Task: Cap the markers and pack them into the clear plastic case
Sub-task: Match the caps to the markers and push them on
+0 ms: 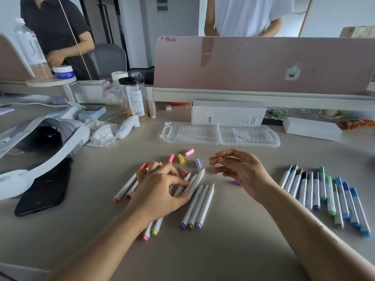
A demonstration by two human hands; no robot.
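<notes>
Several uncapped white markers point(199, 203) lie in front of me on the grey table. My left hand point(162, 186) rests on them, its fingers curled around one marker point(192, 184). My right hand point(241, 169) hovers to the right and pinches an orange cap point(214, 160). Loose caps lie beyond the hands: pink point(189, 152), yellow point(181, 158), purple point(198, 163). A row of capped blue and green markers point(328, 195) lies at the right. The clear plastic case point(221, 134) lies open and empty behind the caps.
A white box point(228, 112) stands behind the case below a pink desk partition point(263, 63). A white headset point(40, 138), a black phone point(43, 191), crumpled tissue point(102, 133) and a jar point(134, 96) fill the left. Two people stand beyond the desk.
</notes>
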